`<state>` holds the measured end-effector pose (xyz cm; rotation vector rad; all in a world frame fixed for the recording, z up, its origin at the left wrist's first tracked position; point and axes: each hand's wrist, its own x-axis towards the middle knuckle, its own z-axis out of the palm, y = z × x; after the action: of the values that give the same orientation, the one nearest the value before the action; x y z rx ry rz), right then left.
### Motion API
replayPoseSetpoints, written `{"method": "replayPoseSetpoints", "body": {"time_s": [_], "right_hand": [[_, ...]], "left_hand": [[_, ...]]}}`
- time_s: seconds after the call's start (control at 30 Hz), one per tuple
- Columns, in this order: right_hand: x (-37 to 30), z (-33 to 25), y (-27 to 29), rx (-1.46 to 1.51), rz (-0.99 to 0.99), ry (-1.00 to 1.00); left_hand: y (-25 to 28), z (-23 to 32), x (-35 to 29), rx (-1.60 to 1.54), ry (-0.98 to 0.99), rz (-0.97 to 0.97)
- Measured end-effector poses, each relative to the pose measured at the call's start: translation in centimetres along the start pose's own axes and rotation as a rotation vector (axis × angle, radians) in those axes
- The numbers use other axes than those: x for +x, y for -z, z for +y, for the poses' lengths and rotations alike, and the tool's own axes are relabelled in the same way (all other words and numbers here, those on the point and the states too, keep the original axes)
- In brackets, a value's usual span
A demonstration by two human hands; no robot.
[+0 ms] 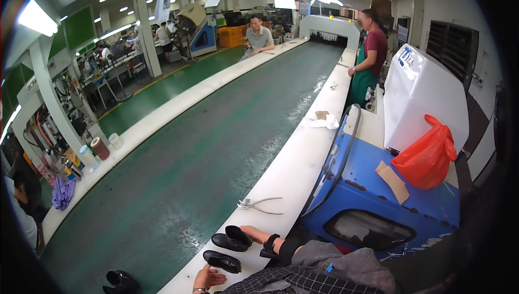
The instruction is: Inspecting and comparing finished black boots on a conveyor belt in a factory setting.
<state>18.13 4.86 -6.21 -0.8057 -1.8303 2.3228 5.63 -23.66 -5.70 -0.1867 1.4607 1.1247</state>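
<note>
Two black ankle boots lie side by side on the near white ledge. The farther black ankle boot [231, 240] has its toe to the left, and my right hand [253, 233] closes on the back of its shaft, which hides the fingertips. Just nearer to me is the other black ankle boot [221, 260], also with its toe to the left. My left hand [208, 279] is beside this nearer boot with fingers stretched out and thumb apart, holding nothing. Metal pincers [259, 205] with spread handles rest on the ledge beyond the boots.
A green conveyor belt [200, 148] runs past the white ledge [281, 180]. More black footwear [120, 282] sits at its lower left. A blue machine [373, 191] at right bears a red bag [427, 156]. One person [374, 50] stands beyond it; another [257, 37] is across the belt.
</note>
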Motion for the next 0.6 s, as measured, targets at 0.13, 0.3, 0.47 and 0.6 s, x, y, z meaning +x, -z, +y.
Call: {"method": "replayPoseSetpoints", "body": {"time_s": [0.13, 0.3, 0.47, 0.6], "right_hand": [[-0.5, -0.3, -2.7, 0.005, -0.156, -0.107], [-0.6, -1.7, -3.7, -0.108, -0.159, -0.068], [0.2, -3.5, -4.9, -0.084, -0.200, -0.190], [-0.3, -8.5, -5.8, -0.008, -0.256, -0.008]], "left_hand": [[-3.3, 0.7, 0.6, -0.118, -0.079, -0.257], [-5.7, 1.8, 0.1, -0.221, -0.173, -0.306], [-6.7, 2.8, -2.2, -0.106, -0.449, -0.081], [-9.1, 6.4, -5.2, -0.374, -0.629, -0.398]]}}
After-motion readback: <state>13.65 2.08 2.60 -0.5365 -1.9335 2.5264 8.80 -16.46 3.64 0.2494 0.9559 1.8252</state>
